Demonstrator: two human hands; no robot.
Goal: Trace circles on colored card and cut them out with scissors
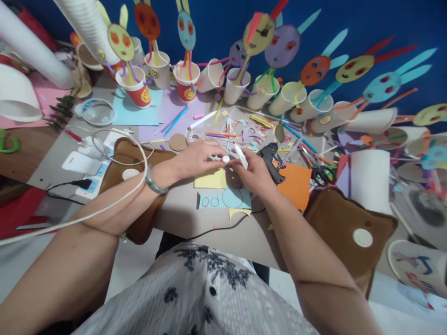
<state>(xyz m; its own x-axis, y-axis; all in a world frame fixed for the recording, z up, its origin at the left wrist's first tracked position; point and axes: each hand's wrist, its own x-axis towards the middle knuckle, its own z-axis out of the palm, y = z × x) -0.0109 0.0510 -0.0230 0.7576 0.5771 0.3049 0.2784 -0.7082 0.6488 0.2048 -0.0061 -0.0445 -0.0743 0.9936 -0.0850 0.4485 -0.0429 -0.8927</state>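
Note:
A white marker [241,156] is gripped between the fingers of my right hand [254,173], its narrow end pointing up and away. Close beside it, my left hand [200,160] pinches a small white cap [226,159]; the cap and marker are apart. Below both hands lies a light blue paper strip [206,197] with two small circles and one large circle drawn on it. A yellow paper sheet [209,180] sits just beyond the strip, partly under my hands. A cut yellow scrap [237,215] touches the strip's near edge.
Paper cups [235,88] holding rabbit-faced stick figures line the back. Paper scraps [249,132] and pens are scattered before them. A black glue gun [270,160], orange paper [296,184] and scissors [321,173] lie right. A white cable [141,172] crosses my left arm.

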